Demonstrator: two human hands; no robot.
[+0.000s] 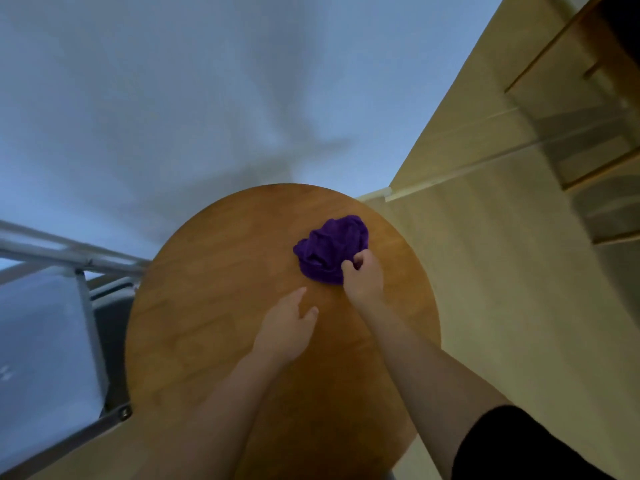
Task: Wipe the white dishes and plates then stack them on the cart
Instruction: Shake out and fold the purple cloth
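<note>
Purple cloth (330,249) crumpled in loose heap, lying on round wooden table (214,271), right of centre.

No text, label, brand, number or sign can be read anywhere in the head view: the surfaces in sight carry no print that shows.

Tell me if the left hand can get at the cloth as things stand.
Probably yes. The left hand lies open on the table, and only bare wood separates it from the cloth. The right hand grips just the cloth's near edge.
</note>
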